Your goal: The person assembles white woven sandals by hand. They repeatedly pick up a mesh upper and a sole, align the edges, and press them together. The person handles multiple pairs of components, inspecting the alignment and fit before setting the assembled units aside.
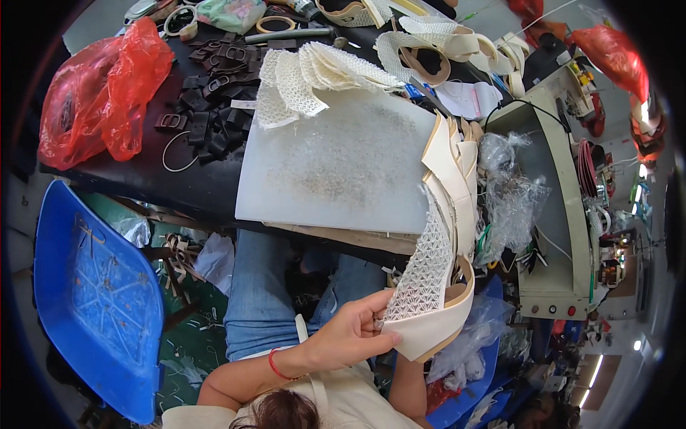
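My left hand [357, 329], with a red cord on its wrist, pinches a cream shoe upper [436, 318] between thumb and fingers. The piece has a smooth leather band and a lattice panel [423, 282]; it curves round on itself with a tan inner side. Behind it, my right forearm [409, 390] rises from below, and the right hand is hidden by the piece. Just above the held upper, a stack of similar cream pieces [461, 189] hangs along the right edge of a worn white cutting board [336, 171]. More lattice pieces [307, 79] lie on the board's far edge.
Dark buckled straps [207, 107] and a red plastic bag [107, 100] lie on the black table at left. A blue tray [107, 300] stands lower left. Right of the board are clear plastic wrap [511, 193] and a pale machine housing [564, 236]. Cream pieces [457, 39] lie at the back.
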A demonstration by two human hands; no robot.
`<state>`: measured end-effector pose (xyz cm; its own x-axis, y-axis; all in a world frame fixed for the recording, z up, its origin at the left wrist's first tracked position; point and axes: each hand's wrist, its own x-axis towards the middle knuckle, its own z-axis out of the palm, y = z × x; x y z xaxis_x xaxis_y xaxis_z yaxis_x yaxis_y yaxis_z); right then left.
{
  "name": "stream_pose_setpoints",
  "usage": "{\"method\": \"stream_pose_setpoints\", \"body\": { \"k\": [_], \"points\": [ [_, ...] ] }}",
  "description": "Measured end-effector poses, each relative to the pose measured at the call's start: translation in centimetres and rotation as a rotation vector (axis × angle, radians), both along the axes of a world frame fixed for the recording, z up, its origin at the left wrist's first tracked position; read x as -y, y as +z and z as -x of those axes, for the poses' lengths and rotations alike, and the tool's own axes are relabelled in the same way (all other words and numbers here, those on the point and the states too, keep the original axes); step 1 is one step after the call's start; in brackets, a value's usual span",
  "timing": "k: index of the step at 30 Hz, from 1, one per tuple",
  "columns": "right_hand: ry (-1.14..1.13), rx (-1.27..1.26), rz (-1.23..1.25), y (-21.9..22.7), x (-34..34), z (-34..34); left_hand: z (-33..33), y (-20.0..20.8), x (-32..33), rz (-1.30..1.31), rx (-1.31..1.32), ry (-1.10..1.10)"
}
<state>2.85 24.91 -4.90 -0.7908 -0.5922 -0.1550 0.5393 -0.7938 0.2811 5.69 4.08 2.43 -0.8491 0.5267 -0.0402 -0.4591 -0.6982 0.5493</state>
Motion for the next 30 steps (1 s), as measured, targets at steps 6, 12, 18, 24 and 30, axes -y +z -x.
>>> {"method": "stream_pose_setpoints", "body": {
  "k": [6, 12, 18, 24, 30],
  "points": [
    [0.017, -0.016, -0.012, 0.0, 1.2, 0.4, -0.3, 0.3, 0.5, 0.02, -0.032, 0.002],
    [0.039, -0.034, -0.039, 0.5, 1.8, 0.8, -0.5, 0.2, 0.5, 0.077, -0.035, 0.009],
    [0.075, -0.026, -0.082, 1.2, 2.2, 0.9, -0.5, 0.3, 1.2, 0.036, -0.067, -0.051],
    [0.153, -0.032, -0.063, 0.9, 2.7, 1.5, -0.6, 0.5, 1.0, -0.013, -0.079, -0.068],
    [0.143, 0.074, 0.056, 2.9, 4.3, 1.9, -0.7, 0.6, 0.2, -0.004, -0.089, 0.011]
  ]
}}
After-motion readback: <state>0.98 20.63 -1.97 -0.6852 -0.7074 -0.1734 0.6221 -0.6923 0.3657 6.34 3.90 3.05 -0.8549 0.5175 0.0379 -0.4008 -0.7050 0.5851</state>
